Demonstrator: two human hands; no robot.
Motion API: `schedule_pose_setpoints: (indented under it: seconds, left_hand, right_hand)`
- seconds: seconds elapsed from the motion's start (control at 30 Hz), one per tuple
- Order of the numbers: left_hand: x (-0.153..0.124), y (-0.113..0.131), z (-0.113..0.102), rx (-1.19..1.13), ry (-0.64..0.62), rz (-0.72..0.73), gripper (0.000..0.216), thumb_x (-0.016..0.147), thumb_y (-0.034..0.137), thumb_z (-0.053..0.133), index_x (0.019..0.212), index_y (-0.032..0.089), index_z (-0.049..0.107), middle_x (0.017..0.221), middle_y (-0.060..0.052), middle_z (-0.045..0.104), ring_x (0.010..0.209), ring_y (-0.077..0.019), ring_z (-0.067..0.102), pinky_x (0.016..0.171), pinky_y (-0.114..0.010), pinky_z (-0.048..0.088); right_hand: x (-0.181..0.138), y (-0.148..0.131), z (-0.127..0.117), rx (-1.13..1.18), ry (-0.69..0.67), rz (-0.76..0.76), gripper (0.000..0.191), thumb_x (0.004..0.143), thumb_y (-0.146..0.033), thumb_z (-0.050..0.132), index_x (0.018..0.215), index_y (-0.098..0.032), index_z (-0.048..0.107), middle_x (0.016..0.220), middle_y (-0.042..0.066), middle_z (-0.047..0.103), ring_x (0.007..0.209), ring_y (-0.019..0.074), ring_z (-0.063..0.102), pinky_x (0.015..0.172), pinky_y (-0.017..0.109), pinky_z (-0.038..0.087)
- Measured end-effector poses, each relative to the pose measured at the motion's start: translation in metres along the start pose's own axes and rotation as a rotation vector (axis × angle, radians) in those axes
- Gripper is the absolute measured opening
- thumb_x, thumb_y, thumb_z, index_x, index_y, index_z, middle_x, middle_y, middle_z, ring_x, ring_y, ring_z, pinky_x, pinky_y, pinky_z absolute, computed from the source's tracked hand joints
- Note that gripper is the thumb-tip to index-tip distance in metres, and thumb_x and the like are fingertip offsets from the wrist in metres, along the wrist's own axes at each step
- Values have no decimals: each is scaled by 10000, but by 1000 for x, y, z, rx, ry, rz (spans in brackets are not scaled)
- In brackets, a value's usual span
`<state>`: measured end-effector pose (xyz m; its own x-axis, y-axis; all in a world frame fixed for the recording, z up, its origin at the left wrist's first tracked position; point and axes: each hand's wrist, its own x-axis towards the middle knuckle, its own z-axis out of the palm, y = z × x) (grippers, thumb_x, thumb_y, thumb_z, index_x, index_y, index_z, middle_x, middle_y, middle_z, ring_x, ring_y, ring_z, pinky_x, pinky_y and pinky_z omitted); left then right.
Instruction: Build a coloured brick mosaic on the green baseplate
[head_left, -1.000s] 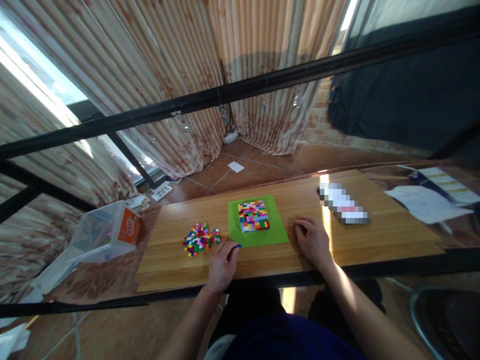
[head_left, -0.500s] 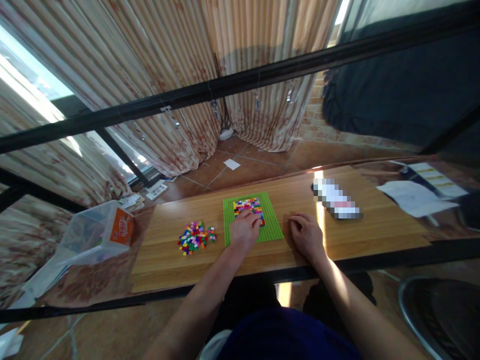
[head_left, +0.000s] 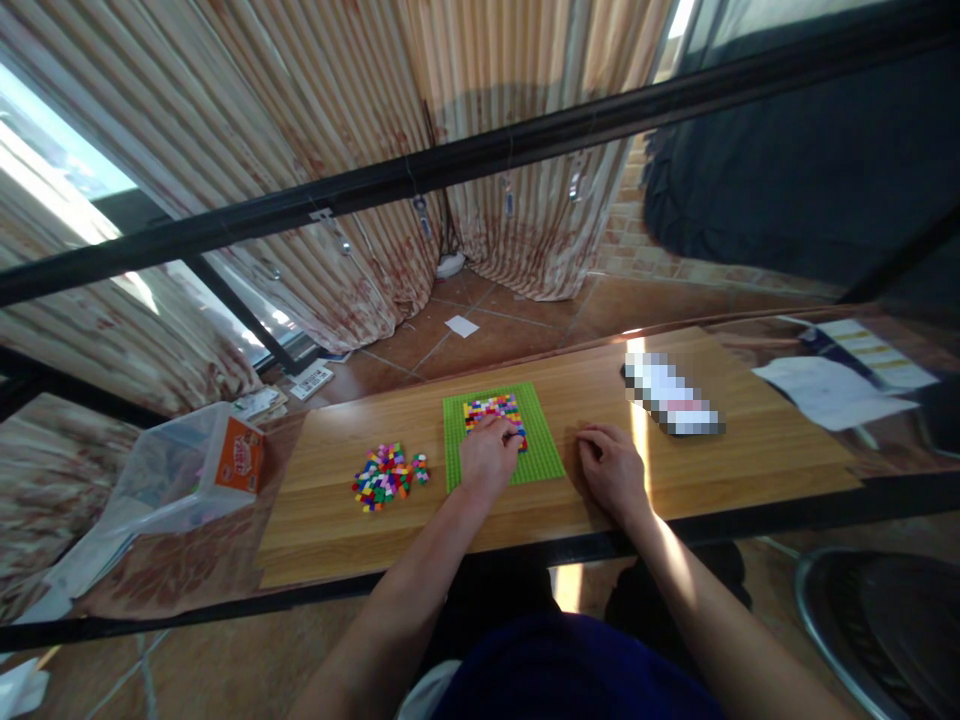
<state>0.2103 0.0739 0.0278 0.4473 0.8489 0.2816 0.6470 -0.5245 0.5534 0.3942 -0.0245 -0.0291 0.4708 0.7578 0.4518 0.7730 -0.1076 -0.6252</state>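
A green studded baseplate [head_left: 546, 455] lies on the wooden table, with a block of small multicoloured bricks [head_left: 491, 406] fixed on it. My left hand [head_left: 489, 456] is over the near edge of these bricks, its fingers pinched together and touching them or just above. Whatever is between those fingertips is hidden or too small to make out. To the right of the baseplate my right hand [head_left: 613, 468] rests on the tabletop, fingers curled in and no object visible in them. A loose pile of small coloured bricks [head_left: 386, 478] lies left of the baseplate.
A blurred-out phone-like object [head_left: 671, 395] lies on the right of the table [head_left: 315, 540]. A clear plastic box [head_left: 176, 470] with an orange label stands at the left. White paper [head_left: 825, 390] lies at the far right. A black metal bar [head_left: 480, 160] crosses beyond the table.
The view has shifted very slightly. My left hand stays pinched over the bricks, and my right hand rests in the same place.
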Motion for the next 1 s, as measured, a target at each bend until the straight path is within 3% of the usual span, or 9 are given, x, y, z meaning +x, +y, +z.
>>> schedule_pose_setpoints:
  seconds: [0.27,0.47,0.7,1.0]
  left_hand:
    - [-6,1,0,2,20,-9,77,862,169,669,891,224,714,982,-29,683,871,-176,635,793,-295,520]
    - [-12,-2,5,20,62,134,176,938,172,577,1009,235,726,1056,-39,686,986,-175,638,874,-292,531]
    - [-19,-8,12,161,78,280,236,974,168,504,1015,204,734,989,-76,690,958,-206,621,850,-324,530]
    - [-24,-6,15,258,87,318,281,993,158,449,1120,166,700,1034,-106,686,982,-240,607,894,-381,511]
  right_hand:
    - [0,0,0,2,0,-6,258,900,-290,503,881,-200,744,1034,107,697,980,241,615,916,420,508]
    - [0,0,0,17,5,1,255,895,-289,504,873,-209,745,1029,102,699,970,236,618,916,421,510]
    - [0,0,1,7,5,2,261,898,-286,503,879,-198,749,1035,112,698,981,244,615,909,418,513]
    - [0,-1,0,2,0,-4,253,896,-281,508,880,-195,746,1040,112,695,970,241,611,915,419,510]
